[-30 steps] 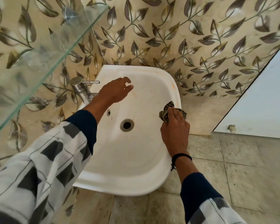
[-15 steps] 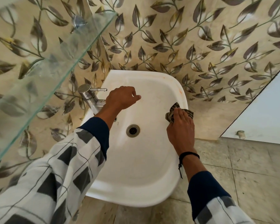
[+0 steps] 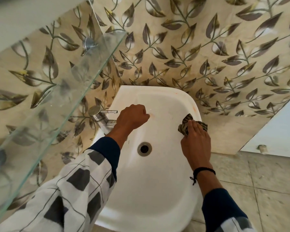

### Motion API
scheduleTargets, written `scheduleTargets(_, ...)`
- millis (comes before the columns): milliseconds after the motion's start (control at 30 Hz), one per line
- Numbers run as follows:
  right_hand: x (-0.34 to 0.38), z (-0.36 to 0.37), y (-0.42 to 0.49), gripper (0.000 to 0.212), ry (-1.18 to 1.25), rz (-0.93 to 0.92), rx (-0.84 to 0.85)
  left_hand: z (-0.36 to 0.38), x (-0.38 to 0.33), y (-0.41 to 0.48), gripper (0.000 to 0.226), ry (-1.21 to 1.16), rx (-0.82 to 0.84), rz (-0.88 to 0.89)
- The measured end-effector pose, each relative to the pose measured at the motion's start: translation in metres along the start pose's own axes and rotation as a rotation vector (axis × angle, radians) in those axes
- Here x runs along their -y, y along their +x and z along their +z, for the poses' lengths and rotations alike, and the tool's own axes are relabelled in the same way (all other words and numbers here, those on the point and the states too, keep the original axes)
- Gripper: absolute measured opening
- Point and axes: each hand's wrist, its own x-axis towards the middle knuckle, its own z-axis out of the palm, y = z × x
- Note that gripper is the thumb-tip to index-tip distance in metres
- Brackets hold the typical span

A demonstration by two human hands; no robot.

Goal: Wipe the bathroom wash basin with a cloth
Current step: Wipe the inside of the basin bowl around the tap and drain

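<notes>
Cloth (image 3: 187, 120) on the 2 o'clock wall of the basin (image 3: 151, 190), under the right hand (image 3: 195, 144).
Straight fingers press it flat; the rest of the bowl lies toward 8 o'clock, past the drain (image 3: 144, 148). The left hand (image 3: 132, 117), curled on nothing visible, hovers at 11 o'clock beside the tap (image 3: 99, 114).

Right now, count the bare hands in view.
2. The left hand, fingers curled, is beside the chrome tap; the right hand presses the striped brown cloth onto the right rim of the white ceramic basin. None hidden.
</notes>
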Motion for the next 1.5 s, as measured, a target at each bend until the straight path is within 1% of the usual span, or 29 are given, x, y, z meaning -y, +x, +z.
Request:
scheduleTargets(233,0.004,-0.002,0.043,0.06,-0.041,-0.071,0.019,0.004,0.004,0.004,0.024,-0.011,0.013,-0.016)
scheduleTargets(400,-0.012,0.003,0.018,0.058,-0.011,-0.094,0.016,0.007,0.003,0.003,0.025,-0.026,-0.011,-0.003)
scheduleTargets(533,-0.008,0.003,0.043,0.058,0.016,-0.121,0.014,0.006,0.004,0.004,0.025,-0.026,-0.02,-0.024)
scheduleTargets(633,0.001,-0.002,0.058,0.058,0.019,-0.097,0.024,0.004,0.003,0.002,0.025,-0.026,-0.012,-0.036)
scheduleTargets(733,0.005,0.0,0.043,0.058,-0.007,-0.056,0.001,0.003,0.003,0.001,0.025,-0.034,-0.011,-0.042)
scheduleTargets(867,0.003,0.005,0.039,0.058,-0.028,-0.075,-0.028,0.001,0.001,0.0,0.025,-0.037,-0.004,-0.05)
scheduleTargets(1100,0.013,0.003,0.055,0.062,0.002,-0.028,0.011,0.004,0.003,0.002,0.025,-0.029,-0.022,-0.076)
scheduleTargets(1267,0.01,0.002,0.054,0.063,0.024,-0.023,0.014,0.006,0.006,0.004,0.029,-0.013,-0.023,-0.106)
scheduleTargets(1500,0.008,0.005,0.035,0.063,0.033,0.01,-0.004,0.009,0.008,0.006,0.041,0.02,0.04,-0.137)
